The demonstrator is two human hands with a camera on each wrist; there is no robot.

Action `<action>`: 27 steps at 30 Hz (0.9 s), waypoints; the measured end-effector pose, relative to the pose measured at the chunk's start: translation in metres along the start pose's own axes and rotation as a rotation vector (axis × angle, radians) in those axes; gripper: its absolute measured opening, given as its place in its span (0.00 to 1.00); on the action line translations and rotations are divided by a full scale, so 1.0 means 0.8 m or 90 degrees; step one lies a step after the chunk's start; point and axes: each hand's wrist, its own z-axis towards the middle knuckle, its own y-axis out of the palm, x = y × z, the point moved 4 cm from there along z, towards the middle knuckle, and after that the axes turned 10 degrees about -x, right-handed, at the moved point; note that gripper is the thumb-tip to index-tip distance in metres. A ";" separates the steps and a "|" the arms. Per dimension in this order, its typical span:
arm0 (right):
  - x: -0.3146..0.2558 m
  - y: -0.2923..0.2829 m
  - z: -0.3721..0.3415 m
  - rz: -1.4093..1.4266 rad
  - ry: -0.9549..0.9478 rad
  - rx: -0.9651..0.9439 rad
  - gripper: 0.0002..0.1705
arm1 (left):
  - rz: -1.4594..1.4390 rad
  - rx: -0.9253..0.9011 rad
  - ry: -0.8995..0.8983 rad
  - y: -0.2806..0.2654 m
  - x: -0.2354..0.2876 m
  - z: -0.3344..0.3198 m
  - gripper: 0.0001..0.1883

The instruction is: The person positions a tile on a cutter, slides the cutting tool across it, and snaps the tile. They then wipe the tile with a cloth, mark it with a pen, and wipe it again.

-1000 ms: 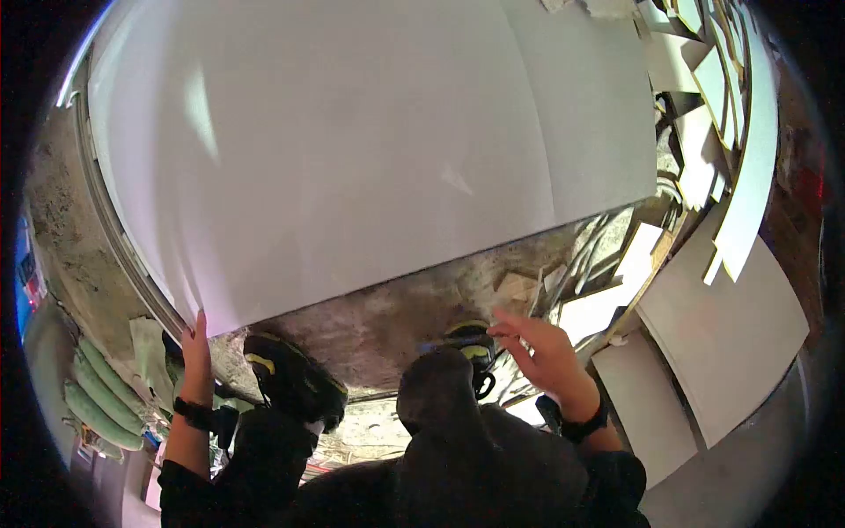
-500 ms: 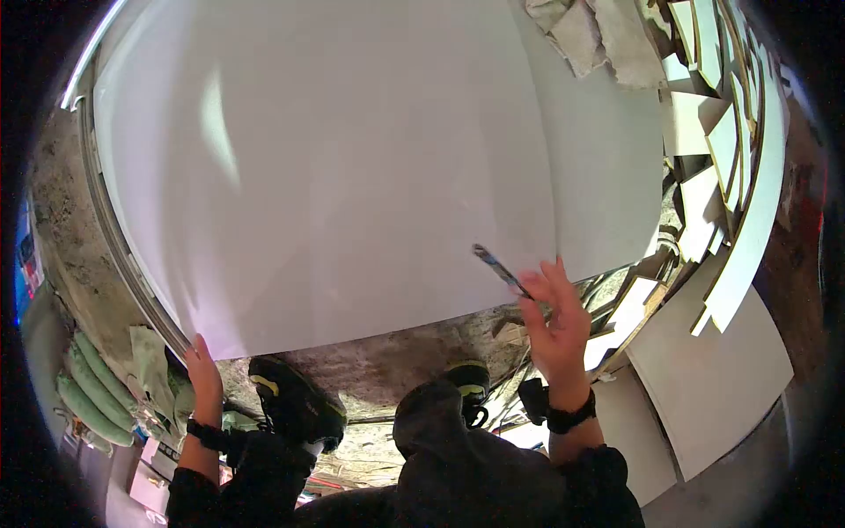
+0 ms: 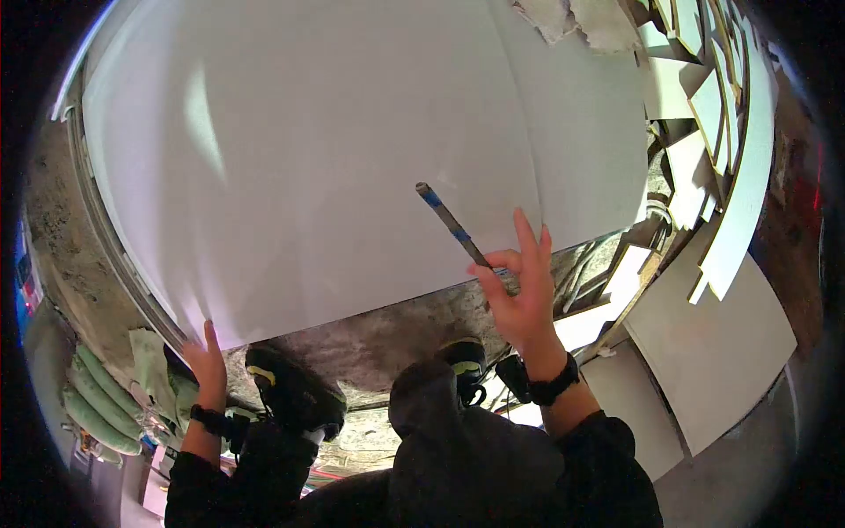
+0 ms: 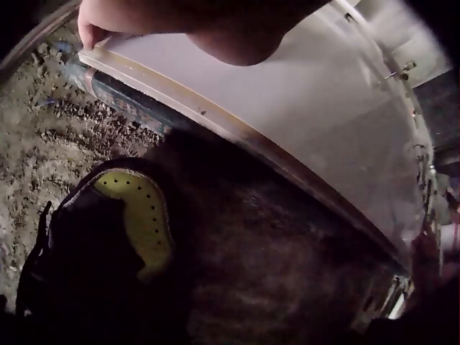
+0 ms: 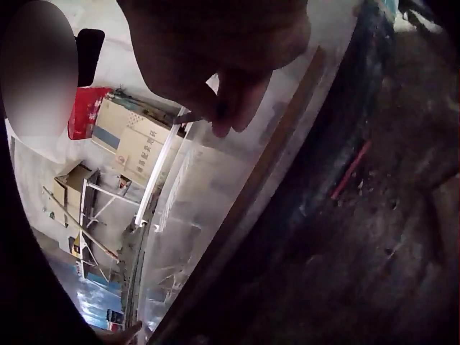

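Observation:
A large white board [image 3: 334, 176] fills most of the head view. At its near left corner, my left hand [image 3: 206, 363] grips the edge; in the left wrist view, the fingers [image 4: 88, 32] bend over that corner. Over the near edge, my right hand [image 3: 525, 304] pinches a slim dark pen-like tool [image 3: 447, 216] with blue bands between thumb and forefinger, its other fingers extended. The tool points away and left across the board. In the right wrist view, the right hand [image 5: 223, 50] is dark and hides most of the tool.
A metal rail [image 3: 110, 224] runs along the board's left side. Offcut strips [image 3: 739, 185] and leaning panels [image 3: 713, 352] stand at right. A crumpled cloth [image 3: 598, 22] lies at the far right. My shoes [image 3: 295, 392] are below the near edge. Cardboard boxes [image 5: 140, 147] stand beyond.
My right hand has risen from near my shoe to the board's near edge, then shifted left. The tool has come into view and now reaches over the board. My left hand stays at the corner.

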 end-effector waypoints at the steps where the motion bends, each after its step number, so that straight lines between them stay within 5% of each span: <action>1: 0.002 0.000 0.000 0.004 0.007 -0.007 0.38 | 0.002 0.001 0.002 0.002 -0.005 0.000 0.37; 4: 0.007 0.000 -0.002 0.017 0.016 -0.019 0.40 | 0.066 0.072 0.031 0.000 -0.017 0.002 0.38; 7: 0.009 -0.001 -0.005 0.025 0.024 -0.033 0.40 | 0.002 -0.095 -0.063 0.008 -0.031 -0.003 0.40; 10: 0.011 -0.007 -0.013 0.016 0.028 -0.041 0.40 | 0.114 0.015 -0.006 0.010 -0.029 -0.018 0.39; 12: 0.012 -0.009 -0.021 0.009 0.033 -0.038 0.39 | 0.021 -0.121 -0.108 0.016 -0.047 -0.021 0.39; 15: 0.022 -0.013 -0.033 -0.033 0.016 -0.067 0.38 | -0.131 -0.131 -0.054 0.016 -0.031 -0.025 0.40; 16: 0.030 -0.027 -0.044 -0.086 0.007 0.022 0.36 | -0.119 -0.136 -0.050 0.015 -0.020 -0.031 0.40; 18: 0.039 -0.039 -0.075 -0.133 0.011 0.105 0.35 | 0.268 0.042 0.170 0.013 0.040 -0.060 0.42; 20: 0.064 -0.043 -0.113 0.407 0.181 0.221 0.34 | 0.206 -0.080 0.387 0.026 0.146 -0.102 0.47; 24: 0.103 -0.023 -0.157 0.404 0.277 0.169 0.34 | 0.236 -0.215 0.697 0.100 0.262 -0.146 0.43; 27: 0.116 -0.011 -0.168 0.432 0.293 0.178 0.33 | 0.213 -0.197 0.748 0.135 0.329 -0.157 0.38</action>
